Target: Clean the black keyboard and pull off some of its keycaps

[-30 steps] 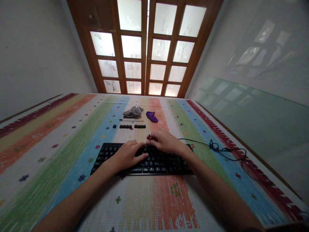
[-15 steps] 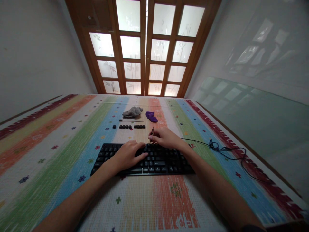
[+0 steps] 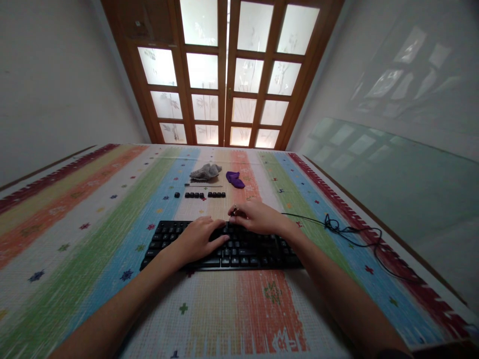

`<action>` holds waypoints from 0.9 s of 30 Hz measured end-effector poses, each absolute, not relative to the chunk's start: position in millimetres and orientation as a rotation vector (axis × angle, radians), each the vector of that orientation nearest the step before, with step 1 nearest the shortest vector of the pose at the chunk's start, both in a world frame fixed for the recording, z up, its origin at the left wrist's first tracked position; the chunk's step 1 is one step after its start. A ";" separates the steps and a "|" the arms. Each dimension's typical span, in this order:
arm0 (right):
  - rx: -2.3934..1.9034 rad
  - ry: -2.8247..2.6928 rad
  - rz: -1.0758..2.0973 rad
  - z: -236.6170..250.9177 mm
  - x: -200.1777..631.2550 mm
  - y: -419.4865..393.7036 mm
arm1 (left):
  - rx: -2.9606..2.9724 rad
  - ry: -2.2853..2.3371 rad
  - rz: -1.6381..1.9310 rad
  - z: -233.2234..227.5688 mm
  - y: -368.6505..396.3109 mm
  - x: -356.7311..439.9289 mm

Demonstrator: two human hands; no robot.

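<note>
While both forearms entered from the lower edge of the frame, the left hand lay palm-down on the black keyboard, its fingers loosely spread and extended toward the centre keys — flat on the keycaps and gripping nothing. The right hand rested over the keyboard's far edge, just right of centre; its fingers were curled inward and pinched around a small slender tool, of which only a short metallic tip showed at the fingertips. What kind of tool it was could not be told. The tip sat at the keyboard's far row, just above the left hand's fingertips.

The keyboard lay at the centre of the frame on a striped, multicoloured mat, its long axis running left to right across the picture and its key rows facing the viewer. A black cable left its right end and trailed in loose loops toward the right of the frame.

Beyond the keyboard, toward the upper centre, loose black keycaps stood in a short left-to-right row — well apart from both hands. Farther back lay a crumpled grey cloth and, just to its right, a purple cloth.
</note>
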State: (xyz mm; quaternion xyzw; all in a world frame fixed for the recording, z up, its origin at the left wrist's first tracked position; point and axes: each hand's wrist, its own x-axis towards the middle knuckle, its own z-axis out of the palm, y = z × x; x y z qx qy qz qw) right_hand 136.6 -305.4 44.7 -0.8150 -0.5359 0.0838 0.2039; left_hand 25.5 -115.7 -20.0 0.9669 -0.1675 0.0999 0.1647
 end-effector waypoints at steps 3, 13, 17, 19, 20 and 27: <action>-2.300 -1.462 0.206 42.4 138.0 -304.4 | 2.752 -0.479 0.291 -20.3 -115.6 25.8; -2.277 -1.263 0.213 35.8 141.2 -299.1 | 2.740 -0.473 0.298 -20.0 -115.8 26.2; -2.266 -1.198 0.227 35.4 140.5 -297.2 | 2.741 -0.470 0.297 -18.7 -116.2 25.6; -2.283 -1.180 0.211 34.7 140.2 -296.5 | 2.748 -0.469 0.296 -19.1 -115.9 25.4; -2.293 -1.174 0.196 34.3 140.1 -296.2 | 2.750 -0.467 0.294 -19.5 -115.6 25.4; -2.363 -1.155 0.160 34.1 139.9 -296.0 | 2.714 -0.484 0.309 -21.1 -114.9 25.4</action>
